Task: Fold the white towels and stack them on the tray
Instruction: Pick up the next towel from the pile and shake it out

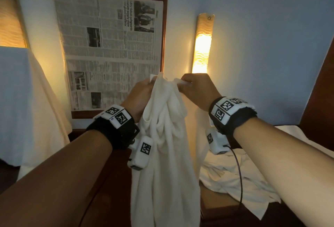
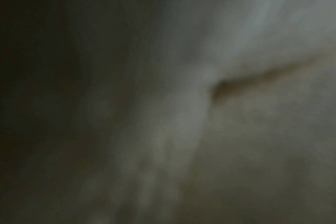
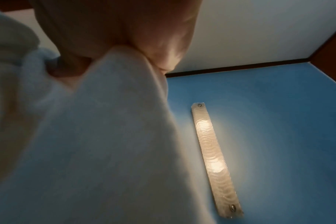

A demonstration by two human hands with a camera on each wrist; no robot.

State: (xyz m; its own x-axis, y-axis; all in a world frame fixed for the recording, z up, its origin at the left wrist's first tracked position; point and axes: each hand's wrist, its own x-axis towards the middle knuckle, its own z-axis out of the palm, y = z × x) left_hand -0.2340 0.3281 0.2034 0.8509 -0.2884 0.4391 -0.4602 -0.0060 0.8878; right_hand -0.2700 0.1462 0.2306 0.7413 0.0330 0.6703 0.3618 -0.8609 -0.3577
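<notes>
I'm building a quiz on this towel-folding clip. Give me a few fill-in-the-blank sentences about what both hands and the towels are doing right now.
1. Both the left hand and the right hand pinch the top edge of the same white ____.
2. The held towel hangs ____ from that grip, still unfolded.
3. More white towels lie in a crumpled ____ to the lower right.
4. The lit wall lamp glows just above the ____ hand.

Missing words: towel; down; heap; right

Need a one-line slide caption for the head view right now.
Both hands, left and right, hold a white towel up by its top edge before a lit wall lamp; another towel lies crumpled below.
</notes>
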